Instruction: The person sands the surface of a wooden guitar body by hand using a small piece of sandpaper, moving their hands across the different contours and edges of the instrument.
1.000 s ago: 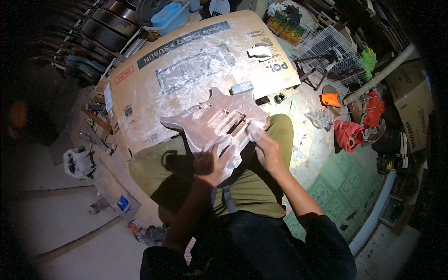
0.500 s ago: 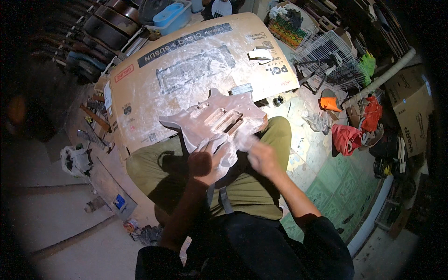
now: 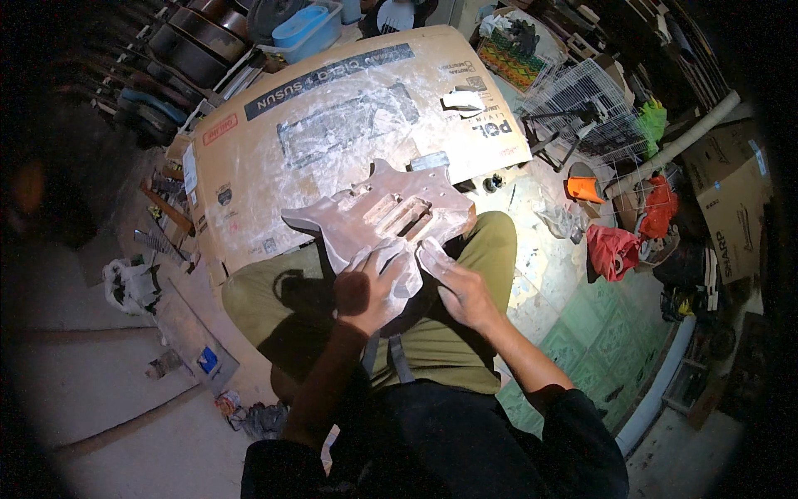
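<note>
Head view: the guitar body lies over the person's lap, its far edge over the cardboard, much as a second ago. The left hand still grasps its near end, fingers spread on the dusty top. The right hand, blurred before and farther up the right edge, now shows sharply, closer to the left, fingers extended against that edge; whether it holds anything, I cannot tell. The grey block remains just beyond the body.

Hands hide part of the guitar body; the dim reddish shape seems blurred.
</note>
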Available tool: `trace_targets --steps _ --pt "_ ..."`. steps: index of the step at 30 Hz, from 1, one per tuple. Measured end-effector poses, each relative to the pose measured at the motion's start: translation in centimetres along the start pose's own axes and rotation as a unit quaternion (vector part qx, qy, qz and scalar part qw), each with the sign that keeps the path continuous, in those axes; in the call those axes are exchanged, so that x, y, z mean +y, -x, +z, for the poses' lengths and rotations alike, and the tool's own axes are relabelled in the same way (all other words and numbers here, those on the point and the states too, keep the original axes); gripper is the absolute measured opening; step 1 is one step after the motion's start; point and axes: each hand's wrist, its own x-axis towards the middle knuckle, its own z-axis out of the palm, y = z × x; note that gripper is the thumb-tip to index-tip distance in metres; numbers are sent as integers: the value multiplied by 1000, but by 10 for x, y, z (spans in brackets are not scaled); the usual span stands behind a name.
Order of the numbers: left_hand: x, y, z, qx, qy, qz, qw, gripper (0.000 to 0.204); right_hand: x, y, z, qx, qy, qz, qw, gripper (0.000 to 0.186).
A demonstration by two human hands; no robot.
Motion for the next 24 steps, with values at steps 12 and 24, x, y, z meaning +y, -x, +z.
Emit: trace_targets --steps 12,24 --pt "-2 -6 -1 21 31 4 999 56 43 -20 -12 138 136 -25 981 57" --pt "-6 -6 4 49 31 -8 998 53 13 4 30 59 -23 -3 998 64"
